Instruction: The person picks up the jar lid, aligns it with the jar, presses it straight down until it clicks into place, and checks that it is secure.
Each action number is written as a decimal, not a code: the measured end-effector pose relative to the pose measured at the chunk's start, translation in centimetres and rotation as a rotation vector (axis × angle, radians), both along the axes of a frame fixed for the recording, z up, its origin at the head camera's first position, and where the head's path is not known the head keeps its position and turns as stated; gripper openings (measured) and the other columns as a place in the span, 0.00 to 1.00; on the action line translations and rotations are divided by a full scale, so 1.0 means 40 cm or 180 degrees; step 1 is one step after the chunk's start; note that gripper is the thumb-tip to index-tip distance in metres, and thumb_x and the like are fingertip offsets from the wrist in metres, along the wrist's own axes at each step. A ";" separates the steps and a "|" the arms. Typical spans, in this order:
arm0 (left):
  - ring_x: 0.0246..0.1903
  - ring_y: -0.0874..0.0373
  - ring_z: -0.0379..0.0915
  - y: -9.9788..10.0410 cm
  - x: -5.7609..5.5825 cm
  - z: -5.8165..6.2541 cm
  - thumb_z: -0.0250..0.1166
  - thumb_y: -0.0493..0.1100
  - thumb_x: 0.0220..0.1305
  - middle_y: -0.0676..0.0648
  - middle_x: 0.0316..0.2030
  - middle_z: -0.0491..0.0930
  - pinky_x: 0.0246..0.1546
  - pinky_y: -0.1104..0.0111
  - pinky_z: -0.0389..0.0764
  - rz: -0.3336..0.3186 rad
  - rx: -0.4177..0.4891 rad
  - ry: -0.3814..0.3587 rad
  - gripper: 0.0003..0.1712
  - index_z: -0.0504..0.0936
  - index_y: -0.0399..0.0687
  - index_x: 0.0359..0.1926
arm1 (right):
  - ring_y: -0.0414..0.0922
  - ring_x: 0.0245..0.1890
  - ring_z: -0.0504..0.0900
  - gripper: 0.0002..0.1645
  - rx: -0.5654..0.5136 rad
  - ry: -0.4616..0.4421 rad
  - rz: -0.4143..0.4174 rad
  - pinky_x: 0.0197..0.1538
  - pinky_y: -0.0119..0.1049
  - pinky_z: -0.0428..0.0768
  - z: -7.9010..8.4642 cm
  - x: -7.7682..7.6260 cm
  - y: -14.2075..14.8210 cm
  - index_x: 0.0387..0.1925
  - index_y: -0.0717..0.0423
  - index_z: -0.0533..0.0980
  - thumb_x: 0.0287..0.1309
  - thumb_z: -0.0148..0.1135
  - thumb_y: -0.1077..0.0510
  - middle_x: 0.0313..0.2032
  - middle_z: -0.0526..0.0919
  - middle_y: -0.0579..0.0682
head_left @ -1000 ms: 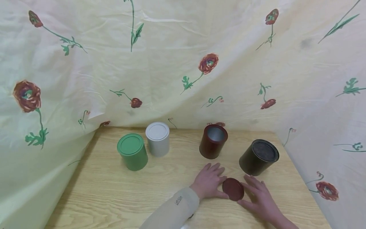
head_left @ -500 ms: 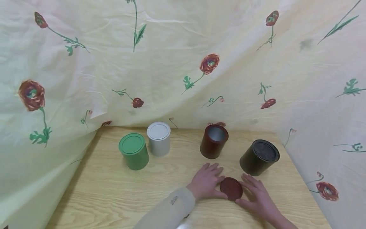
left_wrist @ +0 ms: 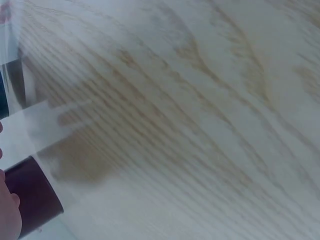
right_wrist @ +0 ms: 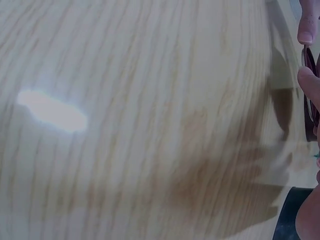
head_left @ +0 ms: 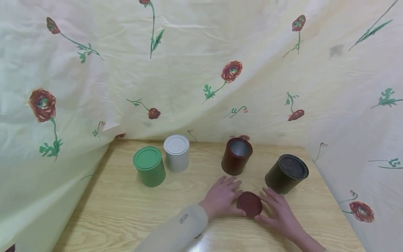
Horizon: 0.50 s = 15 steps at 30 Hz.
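A round dark red lid (head_left: 249,204) is held between both hands, over the table. My left hand (head_left: 221,197) touches its left rim with thumb and index finger, the other fingers spread. On the opposite rim, the thumb and index finger of my right hand (head_left: 278,213) hold it. In the right wrist view the lid (right_wrist: 310,85) shows nearly edge-on, its shadow on the wood. Behind the hands stands a dark red can (head_left: 233,161) with an uncovered top. Close to my right fingers is a black can (head_left: 280,178) with its lid on.
On the left of the wooden table (head_left: 126,217) stand a green can (head_left: 151,173) and a white can (head_left: 177,161), both lidded. A flowered cloth (head_left: 189,77) hangs behind the table and along both sides.
Both hands have moved the red lid left and slightly away, toward the uncovered red can. The cans stay where they were; the head view has shifted slightly.
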<state>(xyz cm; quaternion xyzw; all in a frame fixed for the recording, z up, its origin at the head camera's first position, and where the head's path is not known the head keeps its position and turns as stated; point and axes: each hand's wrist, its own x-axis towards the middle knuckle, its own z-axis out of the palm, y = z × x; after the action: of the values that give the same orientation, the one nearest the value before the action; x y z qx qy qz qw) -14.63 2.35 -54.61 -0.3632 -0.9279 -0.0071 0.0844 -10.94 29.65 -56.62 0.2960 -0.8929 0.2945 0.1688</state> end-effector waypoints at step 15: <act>0.81 0.52 0.56 -0.054 -0.008 0.067 0.58 0.85 0.63 0.54 0.79 0.67 0.80 0.52 0.61 0.0136 0.0017 0.0006 0.46 0.83 0.64 0.70 | 0.33 0.79 0.57 0.42 -0.0181 -0.0009 0.0108 0.67 0.86 0.55 0.060 -0.037 -0.059 0.57 0.58 0.85 0.33 0.90 0.61 0.66 0.78 0.67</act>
<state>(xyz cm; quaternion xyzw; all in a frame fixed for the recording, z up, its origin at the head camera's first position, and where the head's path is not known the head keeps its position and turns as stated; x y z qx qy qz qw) -14.95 0.18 -51.94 -0.3431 -0.9353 -0.0075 0.0863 -12.41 27.30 -54.21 0.3057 -0.8792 0.3229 0.1709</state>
